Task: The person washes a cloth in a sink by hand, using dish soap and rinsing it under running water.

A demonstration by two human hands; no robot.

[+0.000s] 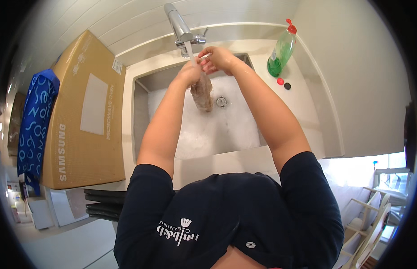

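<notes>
Water runs from the chrome faucet (181,28) over my left hand (191,72). That hand is closed around the top of a wet, brownish, crumpled item (202,95), which looks like a cloth and hangs down into the sink (141,117). Beside it, my right hand (219,61) is raised with its fingers curled and apart. Its fingertips are close to the left hand, and I see nothing held in them. White suds (195,138) cover much of the sink floor around the drain (221,102).
A clear bottle of green liquid (279,57) with a red cap stands right of the sink. Near its base lie a red cap (280,81) and a black cap (287,86). A Samsung microwave box (111,158) and a blue patterned bag (36,117) are on the left.
</notes>
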